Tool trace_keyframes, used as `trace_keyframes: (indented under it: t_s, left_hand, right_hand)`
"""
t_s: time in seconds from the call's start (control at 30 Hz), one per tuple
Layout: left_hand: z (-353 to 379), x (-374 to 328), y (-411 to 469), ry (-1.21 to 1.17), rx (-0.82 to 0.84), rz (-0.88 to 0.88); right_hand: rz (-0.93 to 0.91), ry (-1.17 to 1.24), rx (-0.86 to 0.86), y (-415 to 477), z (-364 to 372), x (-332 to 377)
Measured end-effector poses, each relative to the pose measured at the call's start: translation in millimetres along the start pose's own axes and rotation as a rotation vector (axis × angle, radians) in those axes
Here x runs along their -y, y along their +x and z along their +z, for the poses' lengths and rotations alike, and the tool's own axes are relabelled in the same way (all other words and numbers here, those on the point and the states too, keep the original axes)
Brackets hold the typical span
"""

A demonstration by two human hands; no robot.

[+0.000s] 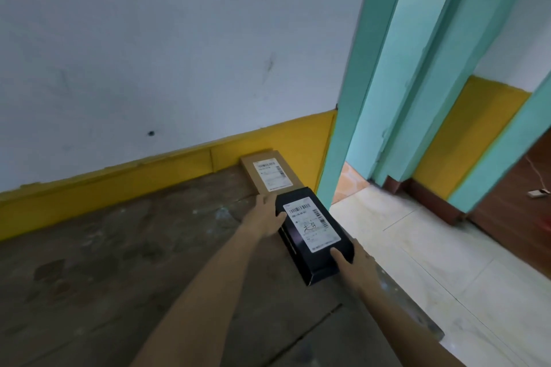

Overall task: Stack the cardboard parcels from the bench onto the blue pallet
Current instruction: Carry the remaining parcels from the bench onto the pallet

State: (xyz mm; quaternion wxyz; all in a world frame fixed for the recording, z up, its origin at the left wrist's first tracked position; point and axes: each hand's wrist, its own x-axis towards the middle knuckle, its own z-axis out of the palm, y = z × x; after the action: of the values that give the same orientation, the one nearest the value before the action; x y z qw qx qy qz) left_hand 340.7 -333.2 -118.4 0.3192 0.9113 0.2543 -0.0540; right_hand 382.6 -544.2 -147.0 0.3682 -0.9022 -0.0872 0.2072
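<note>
Your worn grey-brown tabletop (125, 247) runs along the white wall with its yellow lower band (104, 185). At its far end, against the band, a flat brown cardboard parcel with a white label (269, 171) lies flat. Nearer, a long black box with a white barcode label (313, 232) sits between your hands. Your left hand (265, 217) grips its far left corner; your right hand (356, 262) grips its near end. Fingers (338, 258) clamped on the box, thumb on top.
</note>
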Motion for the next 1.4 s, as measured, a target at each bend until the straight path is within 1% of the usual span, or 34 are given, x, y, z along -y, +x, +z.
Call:
trace_keyframes:
  t_s: [0.13,0.23,0.33,0.47,0.63,0.8,0.9,1.03,1.17,1.4]
  left_hand:
    - [9,4,26,0.021,0.059,-0.015]
    - [13,8,37,-0.043,0.079,-0.026]
    - [16,11,40,-0.124,0.059,-0.026]
    - [24,12,30,-0.116,0.018,-0.001]
    - [20,8,-7,-0.132,-0.047,0.004]
    - [-1,1,-81,-0.225,-0.216,0.025]
    - [-19,2,-142,-0.285,-0.338,0.044]
    - [-40,13,-230,-0.293,-0.487,0.034]
    - [-69,30,-320,-0.267,-0.595,-0.053]
    - [-136,75,-464,-0.248,-0.774,-0.223]
  right_hand:
    - [0.035,0.106,-0.022,16,7,-5]
    - [0.045,0.145,-0.046,20,12,-9]
    - [0.054,0.202,-0.065,20,15,-9]
    - [0.077,0.239,-0.072,12,12,-7]
    - [0.039,0.222,-0.122,-15,-5,-1]
    - [-0.069,0.246,-0.125,-77,-26,18]
    - [-0.180,0.275,-0.117,-127,-33,30]
    - [-0.301,0.337,-0.088,-195,-28,45]
    - [-0.403,0.384,-0.010,-256,-15,68]
    - [-0.546,0.471,0.196,-353,30,134]
